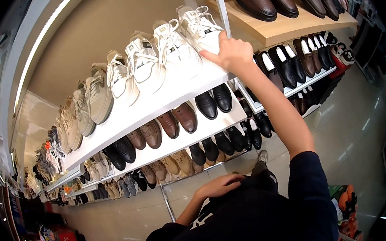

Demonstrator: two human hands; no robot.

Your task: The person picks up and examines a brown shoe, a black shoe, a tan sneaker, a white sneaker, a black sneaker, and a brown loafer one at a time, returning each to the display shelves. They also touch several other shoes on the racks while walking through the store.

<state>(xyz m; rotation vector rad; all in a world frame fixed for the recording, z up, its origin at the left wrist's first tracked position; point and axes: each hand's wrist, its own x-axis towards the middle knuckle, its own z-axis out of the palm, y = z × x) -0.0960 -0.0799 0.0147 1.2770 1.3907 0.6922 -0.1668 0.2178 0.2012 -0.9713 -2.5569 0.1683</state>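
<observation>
Head view: right hand (232, 54) clasps the toe of the white lace-up sneaker (203, 27), upper center on white shelf (150, 107), likely light, soft-uppered, firm-soled, best gripped around midfoot; left hand (223, 185), lower center, loosely open.

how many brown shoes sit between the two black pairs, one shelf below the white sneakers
4: a reddish pair beside the right-hand black pair, and a duller pair beside the left-hand black pair. None there seems hidden.

Right hand (232, 53) apparently against white shoe (204, 29)
</observation>
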